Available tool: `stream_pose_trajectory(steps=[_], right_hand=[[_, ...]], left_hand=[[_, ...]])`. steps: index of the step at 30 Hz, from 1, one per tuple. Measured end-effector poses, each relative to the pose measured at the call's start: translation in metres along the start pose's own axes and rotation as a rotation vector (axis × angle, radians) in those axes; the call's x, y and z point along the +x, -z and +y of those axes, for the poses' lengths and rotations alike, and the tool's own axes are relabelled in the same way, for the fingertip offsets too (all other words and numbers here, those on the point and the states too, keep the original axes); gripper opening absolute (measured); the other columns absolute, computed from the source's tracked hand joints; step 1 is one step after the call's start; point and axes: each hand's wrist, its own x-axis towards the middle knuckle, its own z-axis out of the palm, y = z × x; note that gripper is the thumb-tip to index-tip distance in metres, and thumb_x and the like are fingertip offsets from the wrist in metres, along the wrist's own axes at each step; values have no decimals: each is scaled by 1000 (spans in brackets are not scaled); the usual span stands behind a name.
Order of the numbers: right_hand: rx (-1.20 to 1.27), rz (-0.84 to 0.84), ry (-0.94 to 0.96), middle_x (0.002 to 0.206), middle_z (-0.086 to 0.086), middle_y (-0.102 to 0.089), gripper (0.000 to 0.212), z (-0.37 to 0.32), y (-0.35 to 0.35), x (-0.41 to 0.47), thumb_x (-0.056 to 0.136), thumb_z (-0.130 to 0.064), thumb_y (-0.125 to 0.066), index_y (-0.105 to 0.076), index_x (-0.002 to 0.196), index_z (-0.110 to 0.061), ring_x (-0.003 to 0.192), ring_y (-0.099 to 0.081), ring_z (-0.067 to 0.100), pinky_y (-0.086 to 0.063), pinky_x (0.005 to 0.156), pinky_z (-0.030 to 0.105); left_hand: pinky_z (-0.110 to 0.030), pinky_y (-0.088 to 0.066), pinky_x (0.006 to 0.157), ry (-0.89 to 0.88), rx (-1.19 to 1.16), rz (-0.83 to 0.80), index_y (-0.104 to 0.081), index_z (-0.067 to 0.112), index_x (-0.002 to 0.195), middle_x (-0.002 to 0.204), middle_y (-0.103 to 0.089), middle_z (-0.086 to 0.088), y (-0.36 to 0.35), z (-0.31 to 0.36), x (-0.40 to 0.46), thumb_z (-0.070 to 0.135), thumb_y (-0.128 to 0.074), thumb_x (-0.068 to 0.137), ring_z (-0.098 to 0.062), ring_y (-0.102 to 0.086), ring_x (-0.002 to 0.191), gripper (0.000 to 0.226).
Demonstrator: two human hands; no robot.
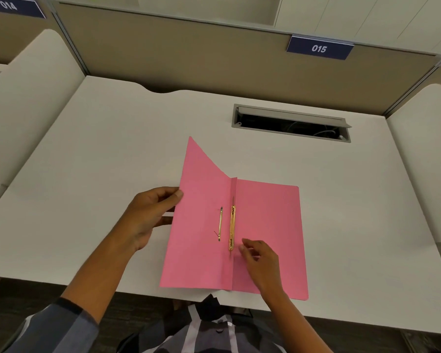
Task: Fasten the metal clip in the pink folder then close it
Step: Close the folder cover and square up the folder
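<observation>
A pink folder [267,220] lies open on the white desk [112,149], its right half flat. Its left cover [201,200] is lifted and tilted up, and my left hand [148,215] grips that cover's outer edge, thumb on the inside. A gold metal clip [232,228] runs along the spine fold, with a thinner gold strip [220,224] on the inside of the raised cover. My right hand [259,258] rests on the right half just beside the clip's lower end, fingers loosely curled and holding nothing.
A grey cable slot [290,123] is sunk into the desk behind the folder. Tan partition walls [189,52] with a blue "015" label [319,48] close off the back. White side dividers stand left and right. The desk's front edge runs under the folder's bottom.
</observation>
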Motion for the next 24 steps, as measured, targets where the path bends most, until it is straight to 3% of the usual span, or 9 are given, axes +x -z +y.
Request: stream_pose_trajectory(steps=[3,6,8,11,14,18,21,24], right_hand=[[110,8,-147,111,-10,-79,25,4,16,1,99,-34,-70,-77,121,-27,97,-73,7,-61,98,37],[259,2,-247,97,-15,-82,16,6,35,0,98,-39,-70,-78,111,-36,89,-76,3,-61,96,36],[364,-32,-282,100,-14,-82,17,2,47,-2,95,-44,-71,-80,108,-37,96,-77,8,-61,95,36],[518,-115,-276,107,-7,-83,38,-8,67,-5,89,-55,-67,-81,113,-29,102,-78,17,-65,88,33],[606,-199,-241,116,0,-81,39,-20,81,-8,97,-53,-61,-80,117,-26,109,-77,21,-65,92,40],[635,-257,-226,121,2,-79,44,-32,98,-11,103,-57,-54,-78,121,-26,113,-76,24,-64,93,40],[654,-276,-260,120,4,-79,55,-34,111,-13,100,-68,-47,-77,121,-28,112,-76,26,-62,91,40],[751,-277,-323,121,14,-77,61,-23,126,-11,100,-71,-42,-75,126,-27,113,-74,36,-58,99,53]], left_hand=[[-25,-64,67,-18,2,-47,-81,19,112,105,-83,-4,-24,10,-5,28,-78,91,-18,-81,90,23],[-29,-65,68,-33,35,-80,-80,19,111,105,-82,-6,-51,17,-6,27,-81,89,-19,-81,87,24],[-31,-66,69,-45,72,-99,-79,19,114,106,-81,-7,-69,21,-7,28,-81,89,-18,-81,86,27],[-33,-67,70,-70,146,-129,-75,20,122,107,-77,-10,-96,23,-7,32,-81,89,-21,-80,86,35],[-33,-67,70,-93,192,-149,-72,22,125,106,-75,-9,-120,20,-3,36,-82,88,-20,-80,85,40],[-24,-64,66,-127,280,-193,-72,33,119,104,-76,2,-146,11,7,42,-78,91,-10,-79,86,31],[-26,-65,79,-106,302,-100,-74,28,120,108,-76,4,-148,-5,20,40,-72,95,-17,-77,96,27],[-40,-60,97,-15,316,-4,-73,20,119,112,-72,4,-142,-30,29,35,-69,98,-22,-69,112,26]])
